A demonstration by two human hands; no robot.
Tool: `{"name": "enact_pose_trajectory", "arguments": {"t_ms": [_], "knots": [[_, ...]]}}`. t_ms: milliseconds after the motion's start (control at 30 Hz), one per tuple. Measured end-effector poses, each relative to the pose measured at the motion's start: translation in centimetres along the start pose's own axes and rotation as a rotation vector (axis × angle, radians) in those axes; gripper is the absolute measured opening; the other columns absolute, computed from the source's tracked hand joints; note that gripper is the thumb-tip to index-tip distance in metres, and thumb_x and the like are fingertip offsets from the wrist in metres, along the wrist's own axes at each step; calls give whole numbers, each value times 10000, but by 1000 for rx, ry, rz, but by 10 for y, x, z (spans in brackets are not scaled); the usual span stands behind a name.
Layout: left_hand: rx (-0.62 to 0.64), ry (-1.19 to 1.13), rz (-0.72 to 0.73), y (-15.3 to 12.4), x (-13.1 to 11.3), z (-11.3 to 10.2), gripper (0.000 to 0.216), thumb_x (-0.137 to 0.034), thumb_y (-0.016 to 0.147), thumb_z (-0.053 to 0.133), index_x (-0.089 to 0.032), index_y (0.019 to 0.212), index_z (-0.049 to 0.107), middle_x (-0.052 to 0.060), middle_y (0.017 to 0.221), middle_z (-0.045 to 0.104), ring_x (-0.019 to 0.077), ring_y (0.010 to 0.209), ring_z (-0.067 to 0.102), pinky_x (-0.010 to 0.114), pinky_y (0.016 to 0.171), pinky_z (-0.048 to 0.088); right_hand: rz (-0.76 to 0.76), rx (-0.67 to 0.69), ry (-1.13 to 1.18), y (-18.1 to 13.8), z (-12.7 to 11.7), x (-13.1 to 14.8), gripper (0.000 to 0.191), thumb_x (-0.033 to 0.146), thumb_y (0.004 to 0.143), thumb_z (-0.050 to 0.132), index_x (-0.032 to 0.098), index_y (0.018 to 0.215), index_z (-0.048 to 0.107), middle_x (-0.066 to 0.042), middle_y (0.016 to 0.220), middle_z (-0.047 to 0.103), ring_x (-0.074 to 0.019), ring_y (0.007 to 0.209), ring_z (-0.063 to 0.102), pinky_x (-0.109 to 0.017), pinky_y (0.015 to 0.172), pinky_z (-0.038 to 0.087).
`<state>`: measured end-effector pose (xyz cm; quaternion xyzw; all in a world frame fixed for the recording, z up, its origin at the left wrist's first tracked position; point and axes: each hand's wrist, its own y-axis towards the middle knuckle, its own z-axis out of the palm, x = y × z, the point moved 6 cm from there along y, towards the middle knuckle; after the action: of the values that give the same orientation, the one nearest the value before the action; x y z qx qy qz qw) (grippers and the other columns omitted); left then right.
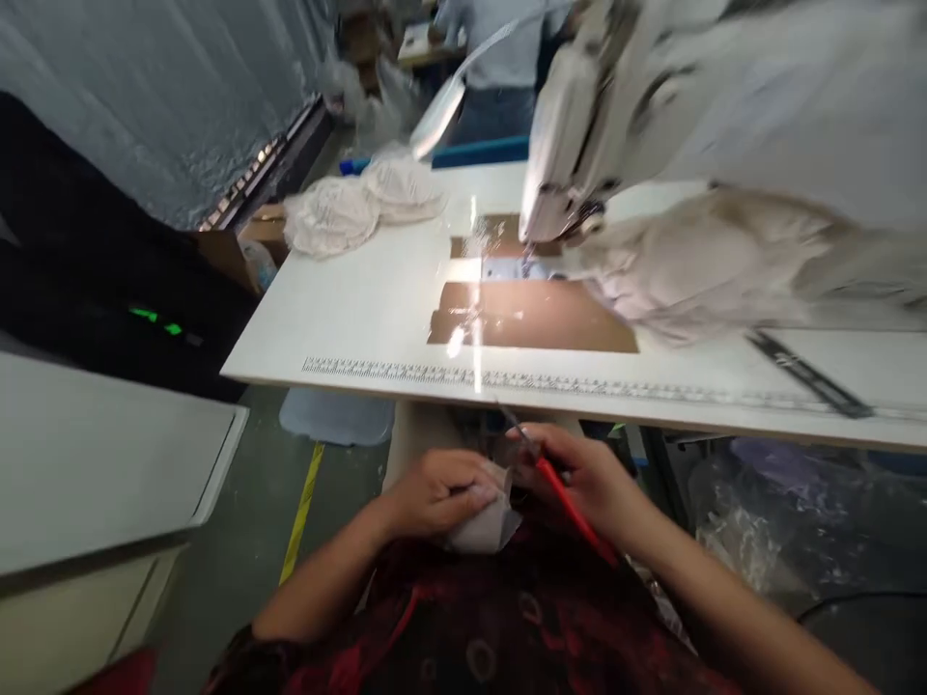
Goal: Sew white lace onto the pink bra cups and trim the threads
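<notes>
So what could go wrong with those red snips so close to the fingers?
The red snips in the right hand point toward the left hand pinching the small cloth piece, so a slip might nick a finger. The picture is blurry and the work sits low in the lap, so a wrong cut seems possible.

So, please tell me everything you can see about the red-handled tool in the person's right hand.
The red-handled tool is slim and long, probably small snips or scissors. Its red handle looks like plastic and runs down to the right, under the right hand. Thin grey metal tips stick out up and to the left, above the fingers. It is tilted, held over the lap below the table edge. The tips point toward the small pale fabric piece held by the left hand; the blur hides any contact.
</notes>
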<state>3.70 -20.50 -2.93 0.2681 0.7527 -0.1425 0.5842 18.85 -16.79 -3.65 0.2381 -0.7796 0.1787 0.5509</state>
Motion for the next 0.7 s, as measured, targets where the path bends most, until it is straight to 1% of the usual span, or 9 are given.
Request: {"name": "enact_pose_trajectory", "arguments": {"t_ms": [33,100,167,233,300,367,433,533,700], "knots": [[-22,-9,3,-2,1,-3,298,-325,929,474,-121,885,687,125,924,685,173,858,630,262,783,480,13,-5,-36,-2,-3,-5,280,278,838,584,245,1113,624,-28,921,676,-172,818,617,-272,710,510],[-75,-27,-12,-6,6,-9,292,-324,927,486,-118,919,694,140,958,691,186,889,642,277,799,494,8,13,-96,-6,-7,-12,360,328,815,632,252,1166,614,-39,933,698,-188,795,648,-306,731,532],[-127,-40,-18,-10,10,-15,290,-325,923,496,-118,930,698,147,966,696,196,904,651,291,809,504,-18,77,-116,-11,-9,-16,454,354,780,680,264,1218,600,-60,1032,703,-224,876,667,-347,790,540],[-165,-45,-3,-14,11,-20,279,-318,920,504,-121,936,702,146,962,700,200,912,657,303,816,511,-27,154,-102,-17,-9,-18,508,356,759,707,280,1248,594,-70,1135,685,-255,979,658,-368,850,531],[-187,-40,22,-16,13,-23,262,-296,917,512,-120,946,704,145,955,702,198,911,661,306,816,517,6,243,-65,-22,-5,-20,497,354,763,706,286,1245,609,-62,1146,685,-261,997,658,-347,850,533],[-198,-26,38,-16,14,-24,248,-276,916,516,-121,954,706,141,947,704,194,905,665,304,815,520,73,329,-12,-25,1,-24,455,359,786,682,273,1229,627,-47,1084,706,-253,945,672,-313,805,542],[-201,-5,44,-16,16,-25,246,-277,916,515,-131,956,710,133,940,709,195,916,667,308,828,521,139,378,24,-27,6,-28,434,365,803,661,253,1221,635,-33,1012,718,-247,899,676,-292,759,542],[-193,21,50,-13,16,-25,249,-285,915,515,-139,950,714,125,927,716,200,925,669,316,840,523,185,381,22,-26,11,-32,430,377,802,660,235,1207,641,-32,981,720,-254,889,667,-296,749,535],[-168,62,44,-12,15,-23,232,-257,908,518,-145,944,718,121,919,719,201,935,666,312,832,524,168,391,-18,-22,15,-34,379,414,819,632,249,1159,648,-33,994,718,-255,877,665,-306,740,527]]}}
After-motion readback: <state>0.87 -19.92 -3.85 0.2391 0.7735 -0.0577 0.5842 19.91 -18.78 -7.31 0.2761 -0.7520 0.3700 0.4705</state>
